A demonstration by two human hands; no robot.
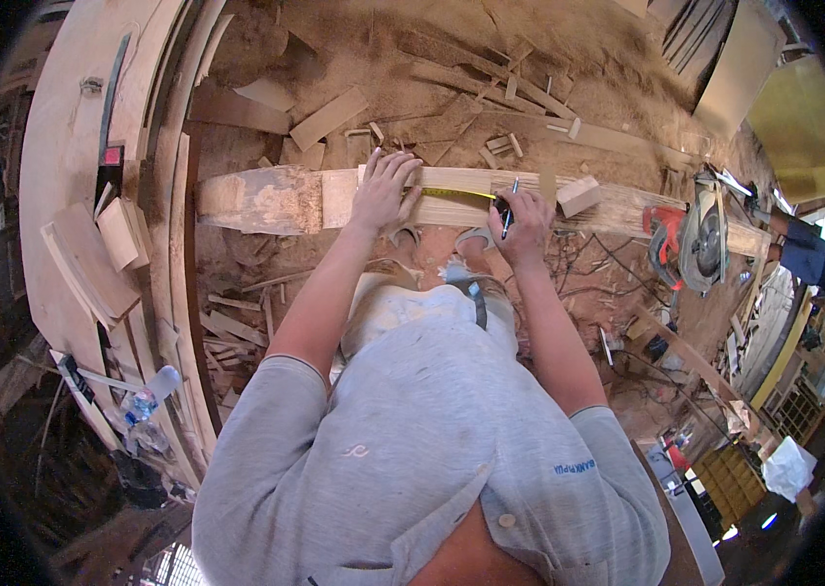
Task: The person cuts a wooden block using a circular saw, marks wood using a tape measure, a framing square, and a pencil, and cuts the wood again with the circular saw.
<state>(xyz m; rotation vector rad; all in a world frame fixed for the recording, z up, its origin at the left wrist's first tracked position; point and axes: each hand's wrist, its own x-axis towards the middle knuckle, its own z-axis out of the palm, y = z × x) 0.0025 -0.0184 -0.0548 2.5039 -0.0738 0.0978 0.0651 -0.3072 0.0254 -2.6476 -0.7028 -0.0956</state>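
A long pale wooden board (344, 186) lies crosswise in front of me. My left hand (388, 190) rests on it with the fingers stretched out and the thumb near one end of a yellow tape. That tape blade (456, 193) runs along the board to my right hand (527, 223). My right fingers are closed around a pen (507, 220), and a dark tape measure case (500, 203) is partly hidden beneath them. Just right of that hand, a small wood block (579, 196) sits on the board.
A red circular saw (666, 242) rests at the board's right end. Wood offcuts (330, 119) and sawdust cover the ground beyond. On the left stands a workbench (61, 176) with wood blocks (90, 259) on it. A cable (618, 262) trails across the ground at right.
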